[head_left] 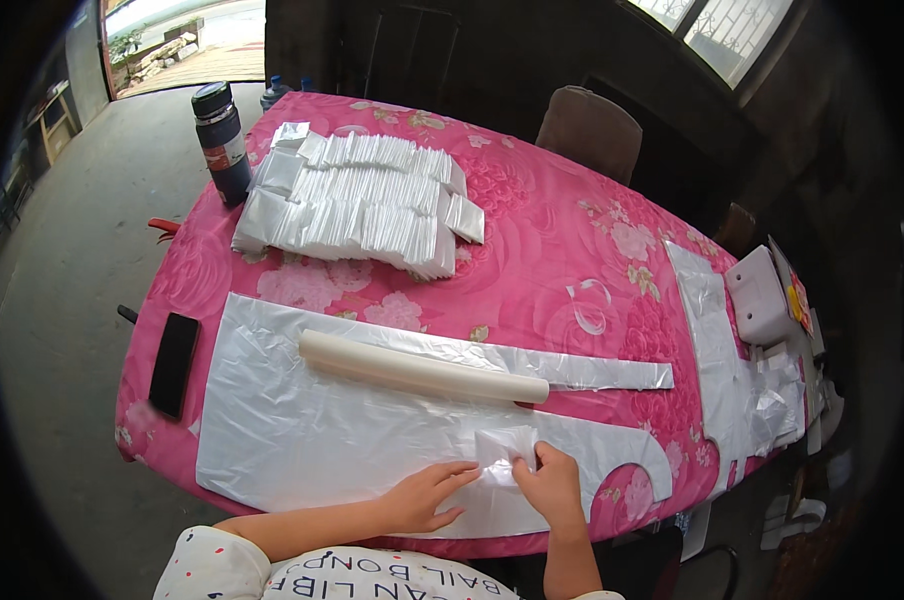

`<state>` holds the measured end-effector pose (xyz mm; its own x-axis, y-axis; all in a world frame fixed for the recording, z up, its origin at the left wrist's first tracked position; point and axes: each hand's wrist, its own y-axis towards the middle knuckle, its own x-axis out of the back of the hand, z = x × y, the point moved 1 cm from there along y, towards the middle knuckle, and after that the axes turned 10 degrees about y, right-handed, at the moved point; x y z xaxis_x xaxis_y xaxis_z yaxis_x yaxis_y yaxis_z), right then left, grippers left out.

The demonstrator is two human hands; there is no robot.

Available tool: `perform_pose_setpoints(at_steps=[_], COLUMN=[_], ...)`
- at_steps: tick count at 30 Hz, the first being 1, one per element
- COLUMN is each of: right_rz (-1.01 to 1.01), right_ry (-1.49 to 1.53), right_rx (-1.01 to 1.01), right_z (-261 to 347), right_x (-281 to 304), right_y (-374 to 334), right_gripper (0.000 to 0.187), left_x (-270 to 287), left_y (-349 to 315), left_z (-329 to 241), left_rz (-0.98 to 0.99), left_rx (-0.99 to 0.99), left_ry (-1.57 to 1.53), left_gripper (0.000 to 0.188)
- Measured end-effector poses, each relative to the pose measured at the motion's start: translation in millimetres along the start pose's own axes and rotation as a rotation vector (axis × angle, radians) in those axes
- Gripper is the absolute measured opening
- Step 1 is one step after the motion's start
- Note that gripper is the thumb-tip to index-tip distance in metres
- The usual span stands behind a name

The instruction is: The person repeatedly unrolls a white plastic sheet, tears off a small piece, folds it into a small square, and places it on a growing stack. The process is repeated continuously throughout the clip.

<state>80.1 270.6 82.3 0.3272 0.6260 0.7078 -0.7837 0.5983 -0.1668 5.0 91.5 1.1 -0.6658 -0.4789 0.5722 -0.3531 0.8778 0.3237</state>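
Observation:
My right hand (pixel 552 485) pinches the edge of a small folded piece of white plastic film (pixel 507 450) between thumb and fingers. Beside it, my left hand (pixel 427 497) has its fingers stretched out, the fingertips close to the folded film's left edge. Both hands are above a large, thin white plastic sheet (pixel 292 440), spread flat at the near side of the table. Its right end has a curved cut-out and long strips. Across the sheet, beyond my hands, lies a long cream-coloured tube (pixel 422 370).
Rows of folded white plastic packets (pixel 372 200) fill the far left of the pink flowered table (pixel 532 230). A dark flask (pixel 222 145) and a black phone (pixel 175 365) are along the left side. More plastic sheets (pixel 707 330) and a white container (pixel 759 295) lie at right.

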Motion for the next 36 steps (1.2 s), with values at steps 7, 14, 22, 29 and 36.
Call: perform_pose_setpoints(at_steps=[7, 14, 22, 29, 36], right_rz=[-0.237, -0.455, -0.281, 0.065, -0.091], right_ry=[0.132, -0.575, -0.753, -0.41, -0.121], right_rx=[0.192, 0.405, 0.218, 0.093, 0.161], right_z=[40.7, 105.9, 153.1, 155.4, 94.5], right_x=[62.4, 43.6, -43.5, -73.3, -70.1], right_y=[109.9, 325.6, 444.0, 486.7, 518.4], right_gripper=[0.02, 0.031, 0.037, 0.053, 0.06], left_x=[25.3, 43.2, 32.5, 27.3, 21.8], left_y=[-12.4, -7.1, -17.9, -19.5, -21.4], left_z=[19.5, 22.0, 45.3, 47.3, 46.8], left_rz=[-0.059, 0.099, 0.111, 0.085, 0.05], left_rx=[0.145, 0.34, 0.406, 0.448, 0.428], left_ry=[-0.21, -0.471, -0.74, -0.734, -0.715], left_gripper=[0.051, 0.046, 0.041, 0.037, 0.036])
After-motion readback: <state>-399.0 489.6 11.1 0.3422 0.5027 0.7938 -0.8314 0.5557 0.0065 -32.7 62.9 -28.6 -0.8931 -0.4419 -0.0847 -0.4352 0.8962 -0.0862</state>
